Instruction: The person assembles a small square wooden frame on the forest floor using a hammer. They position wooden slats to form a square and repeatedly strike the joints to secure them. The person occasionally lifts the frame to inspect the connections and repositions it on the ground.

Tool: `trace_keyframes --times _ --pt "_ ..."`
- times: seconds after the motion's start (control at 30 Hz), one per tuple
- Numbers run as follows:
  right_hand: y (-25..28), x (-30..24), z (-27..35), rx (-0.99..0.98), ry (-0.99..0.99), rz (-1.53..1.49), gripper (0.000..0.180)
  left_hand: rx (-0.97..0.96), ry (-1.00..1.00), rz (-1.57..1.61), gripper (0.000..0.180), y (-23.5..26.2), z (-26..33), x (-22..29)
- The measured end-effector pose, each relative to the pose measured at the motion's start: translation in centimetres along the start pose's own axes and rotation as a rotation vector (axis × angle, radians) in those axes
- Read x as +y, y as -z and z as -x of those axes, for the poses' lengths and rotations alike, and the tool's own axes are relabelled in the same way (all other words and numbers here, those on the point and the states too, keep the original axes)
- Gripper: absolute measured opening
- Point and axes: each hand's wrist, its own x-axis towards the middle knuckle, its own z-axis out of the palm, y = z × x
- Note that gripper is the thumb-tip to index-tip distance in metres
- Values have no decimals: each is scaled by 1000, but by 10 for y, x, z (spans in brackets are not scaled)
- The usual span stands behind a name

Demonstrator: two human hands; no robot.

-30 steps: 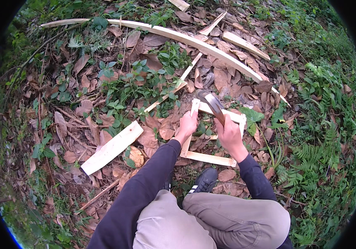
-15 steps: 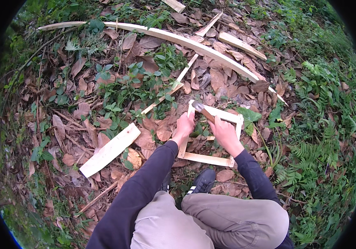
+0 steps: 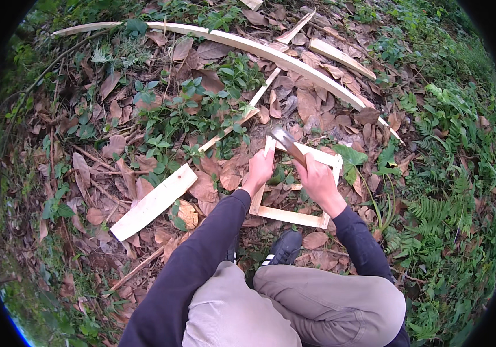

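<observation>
A small square frame of pale wooden slats (image 3: 287, 216) lies on leaf-covered ground in front of my knees. My left hand (image 3: 259, 169) grips the frame's left slat near its far corner. My right hand (image 3: 316, 176) is closed around the wooden handle of a hammer (image 3: 287, 140), whose metal head sits just above that same far left corner. Both arms wear dark sleeves.
A short wide board (image 3: 153, 201) lies to the left. A long curved plank (image 3: 271, 55) arcs across the far ground, with thinner slats (image 3: 340, 58) near it. My black shoe (image 3: 284, 248) rests by the frame's near edge. Ferns and weeds grow on the right.
The hammer went down onto the frame's far left corner half a second ago and now stands slightly raised above it. My left hand has stayed on the left slat.
</observation>
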Motion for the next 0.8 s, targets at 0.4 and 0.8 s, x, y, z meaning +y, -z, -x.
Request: trace_keyframes --times 0.4,0.8 --pt "-1 -20 -2 220 35 -142 25 -29 54 48 36 2 2 4" --pt "31 -29 5 172 -260 -343 34 -15 43 19 40 1 -1 6"
